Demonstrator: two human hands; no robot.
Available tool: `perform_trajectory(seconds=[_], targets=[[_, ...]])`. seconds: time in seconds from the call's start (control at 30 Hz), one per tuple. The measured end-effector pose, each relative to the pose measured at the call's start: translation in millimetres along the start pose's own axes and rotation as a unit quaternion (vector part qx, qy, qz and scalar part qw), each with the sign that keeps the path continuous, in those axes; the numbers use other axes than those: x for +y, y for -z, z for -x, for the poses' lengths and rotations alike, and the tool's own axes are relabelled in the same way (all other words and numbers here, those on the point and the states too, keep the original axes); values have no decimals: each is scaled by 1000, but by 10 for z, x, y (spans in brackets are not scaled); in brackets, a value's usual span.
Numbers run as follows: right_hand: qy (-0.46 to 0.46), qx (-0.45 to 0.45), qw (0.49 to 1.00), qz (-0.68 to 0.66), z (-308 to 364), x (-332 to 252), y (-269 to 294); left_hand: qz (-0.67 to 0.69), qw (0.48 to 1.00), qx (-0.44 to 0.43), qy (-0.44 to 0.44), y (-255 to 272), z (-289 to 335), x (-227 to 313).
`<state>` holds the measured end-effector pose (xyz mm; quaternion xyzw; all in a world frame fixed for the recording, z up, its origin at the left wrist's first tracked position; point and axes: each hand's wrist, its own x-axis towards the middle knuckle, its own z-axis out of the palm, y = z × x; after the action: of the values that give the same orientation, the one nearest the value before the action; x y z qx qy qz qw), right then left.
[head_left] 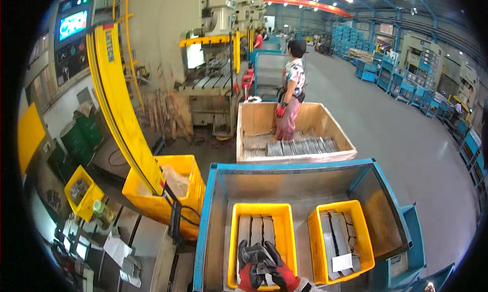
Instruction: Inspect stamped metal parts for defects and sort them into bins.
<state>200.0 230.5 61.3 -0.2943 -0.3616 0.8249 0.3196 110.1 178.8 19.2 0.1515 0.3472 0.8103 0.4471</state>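
Note:
My two hands, in black gloves with red cuffs, are close together over a yellow bin (292,231). My left hand (245,256) and my right hand (276,259) are both closed on a small stack of grey metal parts (256,252), whose exact shape is partly hidden by the gloves. Below them, rows of similar flat grey metal parts (256,225) stand packed in the bin. To the right, a second yellow bin (365,233) holds more rows of the grey parts, with a white paper (342,263) lying on top.
Both bins sit inside a blue-framed metal container (300,166). Beyond it, a person stands at a wooden crate (325,120) with stacked metal parts. A yellow post (119,104) rises on the left, near another yellow bin (195,175) and a table (147,236). A press machine (211,99) stands behind.

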Motion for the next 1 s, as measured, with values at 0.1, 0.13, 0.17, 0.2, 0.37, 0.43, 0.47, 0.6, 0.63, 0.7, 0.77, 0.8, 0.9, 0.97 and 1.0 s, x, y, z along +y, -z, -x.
perform_trajectory(seconds=[0.1,0.13,0.17,0.2,0.37,0.43,0.47,0.6,0.63,0.7,0.77,0.8,0.9,0.97,1.0], targets=[[68,-86,993,46,65,116,199,29,989,-124,80,-101,101,98],[85,-115,988,62,67,123,231,27,988,-130,79,-99,92,94],[89,-115,988,61,79,130,260,101,985,-58,128,-91,88,81],[91,-122,987,58,114,75,204,173,969,17,175,-62,83,75],[94,-152,961,212,139,-157,124,124,981,25,145,554,-21,-255],[54,-147,975,161,194,-160,97,138,980,-84,119,626,46,-258],[14,-143,983,110,222,-157,64,137,980,-85,119,642,70,-281],[-13,-160,986,55,148,-26,204,30,986,27,164,-166,225,315],[-11,-176,983,50,130,-18,220,30,985,26,165,-208,261,384],[-31,-195,980,35,151,-23,221,-528,815,-198,-135,-201,287,515],[-26,-168,982,-83,201,100,122,-303,942,-145,9,159,303,311],[30,-133,988,69,154,215,190,-47,984,-85,152,288,300,234],[104,-156,969,161,-202,710,679,66,966,41,248,206,239,248],[100,-183,958,195,-114,532,587,64,961,65,262,287,233,251],[101,-204,946,232,-56,360,520,62,955,79,281,334,180,223]])
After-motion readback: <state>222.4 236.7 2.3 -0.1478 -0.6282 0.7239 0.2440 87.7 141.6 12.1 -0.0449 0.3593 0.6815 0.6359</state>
